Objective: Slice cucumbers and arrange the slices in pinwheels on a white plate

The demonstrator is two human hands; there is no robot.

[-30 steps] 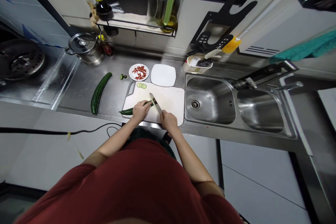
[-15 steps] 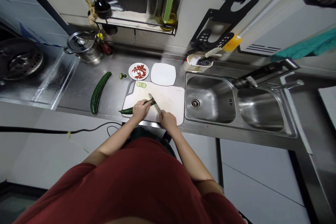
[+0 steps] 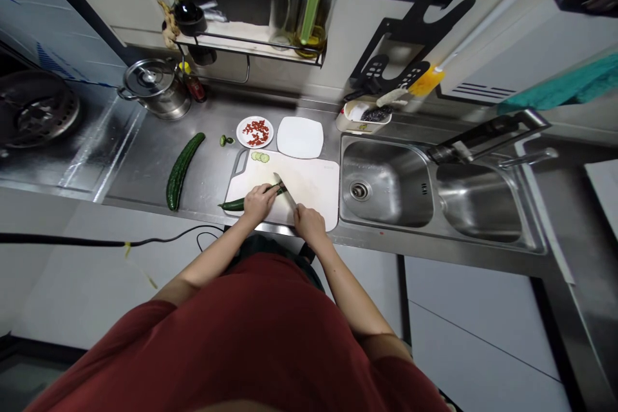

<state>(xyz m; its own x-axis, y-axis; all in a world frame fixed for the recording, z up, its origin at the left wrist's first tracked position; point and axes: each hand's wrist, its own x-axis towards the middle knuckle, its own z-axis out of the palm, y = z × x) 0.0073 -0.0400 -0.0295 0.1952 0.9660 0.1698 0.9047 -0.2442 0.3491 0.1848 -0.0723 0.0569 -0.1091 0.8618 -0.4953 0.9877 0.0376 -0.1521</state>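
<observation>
A dark green cucumber (image 3: 232, 205) lies along the lower part of the white cutting board (image 3: 316, 183). My left hand (image 3: 259, 202) is closed over it near its right end. In my right hand (image 3: 309, 224) is the handle of a knife (image 3: 288, 194), whose blade slants up and left across the cucumber's right end. Several pale slices (image 3: 260, 156) lie at the board's upper left. Behind the board are a round plate (image 3: 240, 131) with chopped red pieces (image 3: 257, 132) and a white square plate (image 3: 300, 137) with nothing on it.
A second cucumber (image 3: 181, 170) and small green end pieces (image 3: 225, 140) lie on the steel counter to the left. Beyond them stand a lidded pot (image 3: 157, 89) and a small bottle (image 3: 194, 85). A double sink (image 3: 386, 183) is at the right, and a shelf (image 3: 251, 45) hangs above.
</observation>
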